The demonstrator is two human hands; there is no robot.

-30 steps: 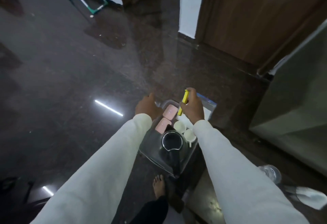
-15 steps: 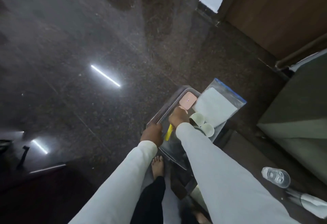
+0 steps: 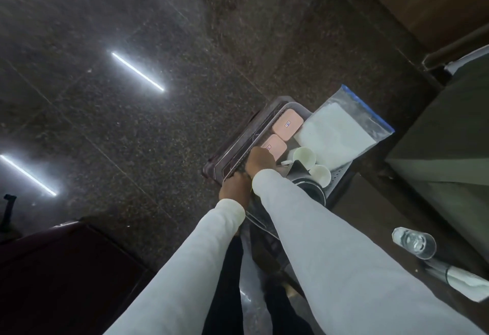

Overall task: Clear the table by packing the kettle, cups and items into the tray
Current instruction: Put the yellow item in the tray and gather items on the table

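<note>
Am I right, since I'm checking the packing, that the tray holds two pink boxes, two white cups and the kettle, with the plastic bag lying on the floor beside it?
Not quite. In the head view the plastic bag lies on the far end of the tray, not on the floor. The rest stands: two pink boxes, two white cups and the kettle are in the tray.

Both hands [image 3: 260, 161] fwd, close together, knuckles up.

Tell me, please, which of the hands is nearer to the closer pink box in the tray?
Right. The right hand touches the near pink box, covering its near edge; the left hand sits further back at the tray's rim.
</note>
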